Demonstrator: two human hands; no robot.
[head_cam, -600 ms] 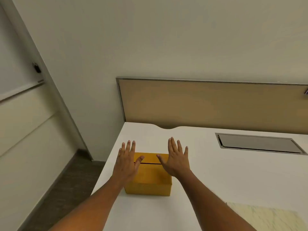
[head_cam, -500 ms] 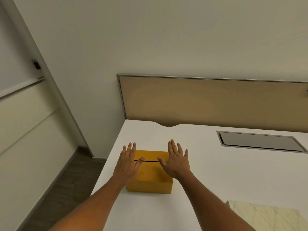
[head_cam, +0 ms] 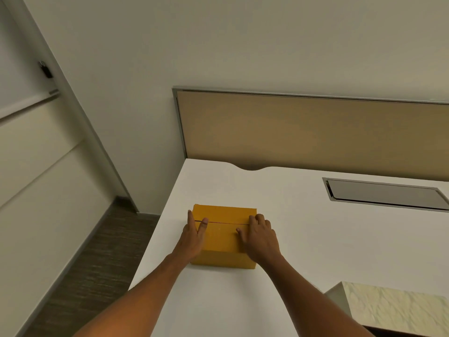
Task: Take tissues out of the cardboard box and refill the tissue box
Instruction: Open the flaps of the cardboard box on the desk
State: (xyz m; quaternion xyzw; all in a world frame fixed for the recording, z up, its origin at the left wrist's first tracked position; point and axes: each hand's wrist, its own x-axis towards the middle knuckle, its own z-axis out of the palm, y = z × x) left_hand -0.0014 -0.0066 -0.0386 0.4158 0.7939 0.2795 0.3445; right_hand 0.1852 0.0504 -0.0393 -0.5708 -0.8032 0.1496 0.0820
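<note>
A small yellow-brown cardboard box stands near the left edge of the white desk, its top flaps closed with a seam across the middle. My left hand clasps the box's left end, fingers down the side and thumb on top at the seam. My right hand lies on the top right end, fingers curled over the right edge by the seam. A pale marble-patterned tissue box sits at the lower right, partly cut off. No tissues are visible.
A grey metal cable hatch is set into the desk at the back right. A tan partition panel runs along the desk's far edge. The desk's left edge drops to dark floor beside a white wall.
Both hands, which hovered flat with fingers spread above the box, have come down onto it. The left now wraps the left end, and the right's fingers curl at the right edge.
</note>
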